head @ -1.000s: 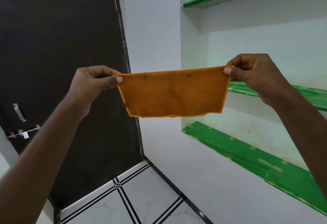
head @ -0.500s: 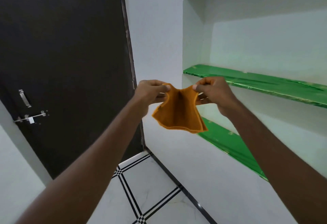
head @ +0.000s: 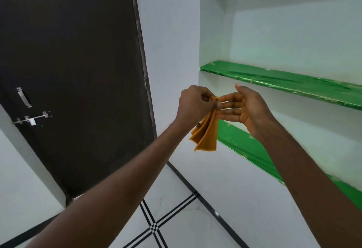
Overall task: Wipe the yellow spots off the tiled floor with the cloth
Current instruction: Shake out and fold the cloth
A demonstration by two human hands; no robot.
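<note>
An orange cloth (head: 206, 134) hangs folded in the air at chest height, in front of a white wall. My left hand (head: 193, 103) pinches its top edge between thumb and fingers. My right hand (head: 244, 106) is beside it on the right, palm turned toward the cloth, fingers stretched out and touching the cloth's top, holding nothing. The white tiled floor (head: 176, 218) with black line borders shows at the bottom. I see no yellow spots on the part of the floor in view.
A dark brown door (head: 74, 61) with a metal latch (head: 32, 119) stands at the left. Green-lined shelves (head: 284, 82) are set into a white wall niche at the right, with a lower shelf (head: 244, 146) behind the cloth.
The cloth went from spread wide between both hands to folded together. My hands came together, my right hand let go and opened, and the cloth now hangs from my left hand.
</note>
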